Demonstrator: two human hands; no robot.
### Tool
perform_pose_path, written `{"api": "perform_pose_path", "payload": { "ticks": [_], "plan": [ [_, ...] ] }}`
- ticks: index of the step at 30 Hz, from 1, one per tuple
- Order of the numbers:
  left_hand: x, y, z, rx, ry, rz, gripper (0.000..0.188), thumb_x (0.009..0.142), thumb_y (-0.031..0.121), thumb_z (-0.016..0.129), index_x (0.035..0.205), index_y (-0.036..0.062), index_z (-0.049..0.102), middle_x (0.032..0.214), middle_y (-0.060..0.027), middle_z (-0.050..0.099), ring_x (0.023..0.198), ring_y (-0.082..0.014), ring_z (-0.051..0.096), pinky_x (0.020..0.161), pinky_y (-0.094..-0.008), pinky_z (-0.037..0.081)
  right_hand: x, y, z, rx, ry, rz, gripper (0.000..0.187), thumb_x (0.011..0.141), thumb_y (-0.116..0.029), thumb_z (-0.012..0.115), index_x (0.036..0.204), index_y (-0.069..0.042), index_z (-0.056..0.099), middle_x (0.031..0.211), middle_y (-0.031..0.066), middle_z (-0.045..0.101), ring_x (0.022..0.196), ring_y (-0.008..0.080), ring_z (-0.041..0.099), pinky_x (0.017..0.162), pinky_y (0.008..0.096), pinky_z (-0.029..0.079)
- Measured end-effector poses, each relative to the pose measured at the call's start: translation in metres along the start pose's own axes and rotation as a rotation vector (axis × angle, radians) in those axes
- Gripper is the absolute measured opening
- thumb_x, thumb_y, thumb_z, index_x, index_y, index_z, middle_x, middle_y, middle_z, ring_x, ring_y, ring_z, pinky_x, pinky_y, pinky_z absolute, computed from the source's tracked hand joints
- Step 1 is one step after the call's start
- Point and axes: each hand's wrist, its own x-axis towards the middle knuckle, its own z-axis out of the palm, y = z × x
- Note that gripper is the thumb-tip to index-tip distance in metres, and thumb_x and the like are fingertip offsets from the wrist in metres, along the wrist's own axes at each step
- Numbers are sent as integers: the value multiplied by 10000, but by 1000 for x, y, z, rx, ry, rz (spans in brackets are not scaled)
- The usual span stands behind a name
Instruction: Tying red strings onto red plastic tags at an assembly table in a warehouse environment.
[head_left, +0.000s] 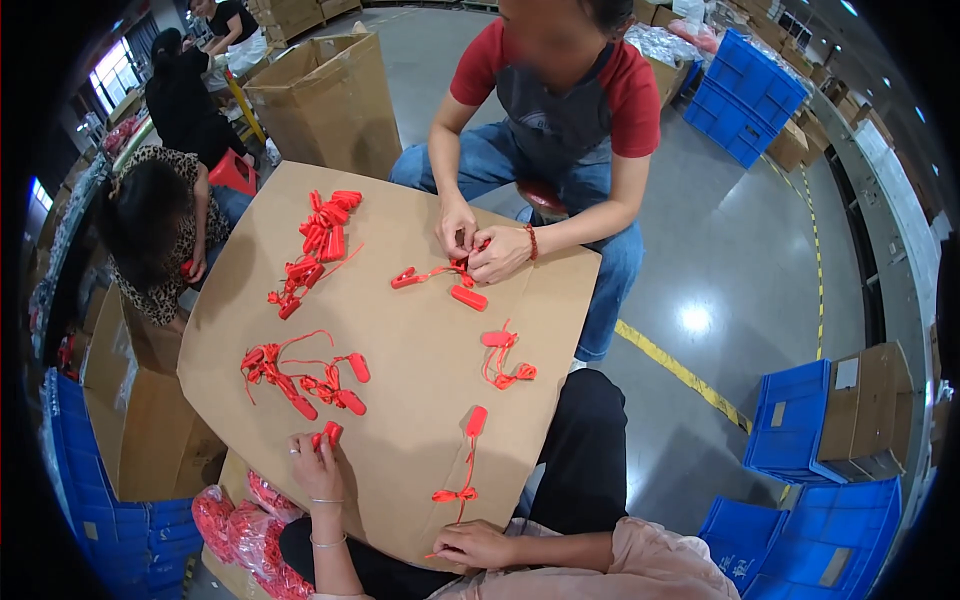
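Note:
My left hand [316,468] is closed on a small red plastic piece [333,432] at the cardboard's near left edge. At the near right edge, my right hand [478,546] pinches a thin red cord [461,512], its orange-red tip poking out left of the fingers. That cord runs away from me through a knotted bundle [455,495] to an elongated red plastic piece [477,421]. Left of centre lies a tangle of corded red pieces [300,378], with another pile [320,245] beyond it. A separate corded piece [497,340] lies farther up on the right.
Across the cardboard sheet [420,350], a person's hands [490,250] work on red cord beside a loose red piece [469,298]. Bags of red items [245,530] sit at lower left. Blue crates [790,420] stand right; a large carton [330,105] stands behind. Others work at left.

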Motion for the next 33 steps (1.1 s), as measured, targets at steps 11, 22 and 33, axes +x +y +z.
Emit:
{"api": "perform_pose_path", "payload": {
  "ticks": [11, 22, 33],
  "plan": [
    [-24, 2, -8, -158, -12, -83, 99, 802, 73, 569, 829, -6, 517, 808, -117, 483, 686, -238, 496, 581, -311, 416, 0, -1, -2, 7, 58, -51, 131, 845, -189, 551, 903, -79, 591, 812, 57, 569, 722, 214, 577, 631, 310, 462],
    [-98, 72, -23, -934, -810, -577, 86, 777, 96, 662, 770, 26, 612, 660, 45, 540, 586, -25, 446, 544, -178, 385, 12, -17, -33, 36, 266, 156, 117, 819, -147, 575, 891, -56, 565, 816, 70, 572, 705, 205, 576, 621, 302, 465],
    [-113, 68, -34, -873, -838, -573, 105, 789, 107, 647, 747, 31, 587, 607, 64, 497, 533, -13, 413, 477, -172, 336, 10, -12, -30, 9, 318, 155, 103, 812, -138, 595, 876, -58, 584, 789, 50, 574, 635, 157, 566, 561, 269, 449]
  ]
}}
